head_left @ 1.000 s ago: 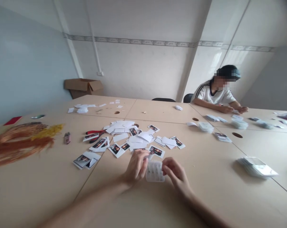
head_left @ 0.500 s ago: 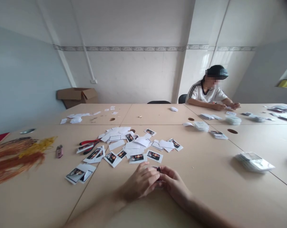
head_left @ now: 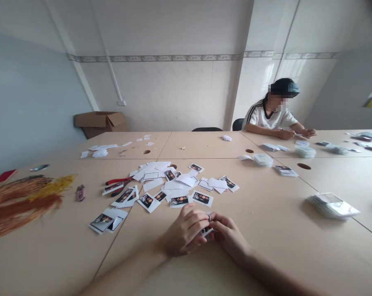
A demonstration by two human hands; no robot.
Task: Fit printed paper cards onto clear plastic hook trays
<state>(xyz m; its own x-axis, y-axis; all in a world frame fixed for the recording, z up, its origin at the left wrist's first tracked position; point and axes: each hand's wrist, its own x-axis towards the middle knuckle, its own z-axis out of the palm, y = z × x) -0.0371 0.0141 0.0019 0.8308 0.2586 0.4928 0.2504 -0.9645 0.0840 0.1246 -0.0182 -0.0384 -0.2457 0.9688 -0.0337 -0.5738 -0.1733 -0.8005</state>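
The left hand (head_left: pixel 188 231) is curling its fingers over a small printed card (head_left: pixel 206 230) and gripping it from the left, while the right hand (head_left: pixel 228 233) is closing thumb and fingertips on its right edge. The card is sitting between the two sets of fingers, just above the table (head_left: pixel 272 255); most of it is being hidden by them, its dark print showing only in the gap. Just beyond the left fingertips, loose cards and paper slips (head_left: pixel 176 186) are lying in a spread heap. Farther to the left of the fingers, red-handled pliers (head_left: pixel 117 181) are resting partly under a card, and a bundle of orange fibres (head_left: pixel 22 199) is lying well apart. To the right of the fingers, a stack of clear cases (head_left: pixel 333 206) is standing well apart. Beyond it, a co-worker (head_left: pixel 270 115) is sitting at the table's far side.
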